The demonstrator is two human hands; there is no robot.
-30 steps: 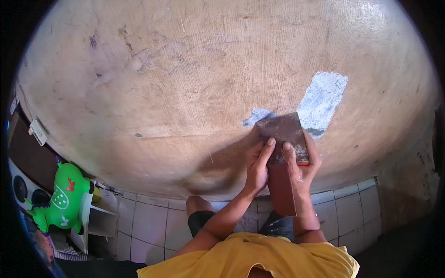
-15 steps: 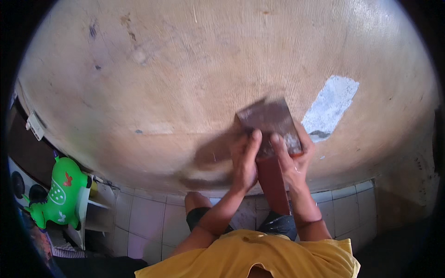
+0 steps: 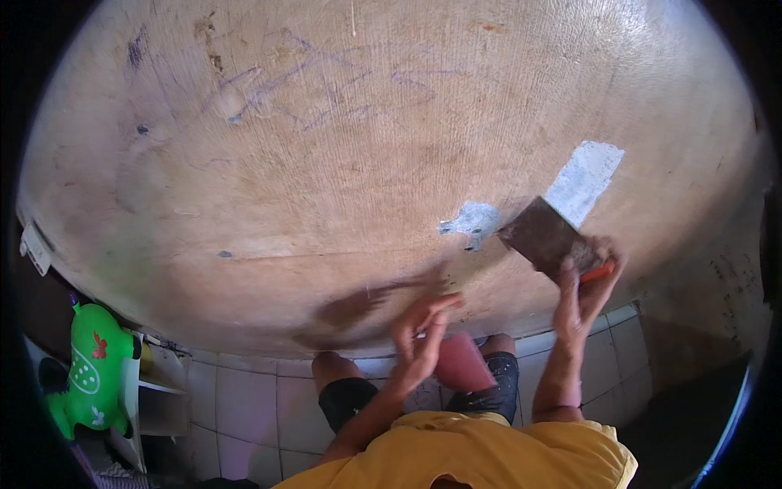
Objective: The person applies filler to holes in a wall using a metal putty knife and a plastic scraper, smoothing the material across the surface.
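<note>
My right hand (image 3: 588, 273) is closed on a wide putty knife with a dark, smeared blade (image 3: 547, 238) and an orange edge by the fingers. The blade is at the wall, just below a pale filler patch (image 3: 588, 175); whether it touches is unclear. A second, irregular grey-white patch (image 3: 475, 220) is left of the blade. Lower and nearer to me, my left hand (image 3: 423, 338) has its fingers partly curled. Beside those fingers, a flat reddish piece (image 3: 464, 363) appears gripped at its left edge; it is blurred, and its kind is unclear.
The worn tan wall (image 3: 326, 163) carries purple scribbles and stains. A green animal-shaped toy (image 3: 94, 367) stands by a white shelf (image 3: 163, 379) at the left. A white wall fitting (image 3: 35, 248) sits above. Pale floor tiles (image 3: 244, 407) run along the wall's foot.
My hands, together on the blade before, have parted. The putty knife has moved right and tilted, uncovering the grey-white patch. My left hand has dropped lower with the reddish piece beside it.
</note>
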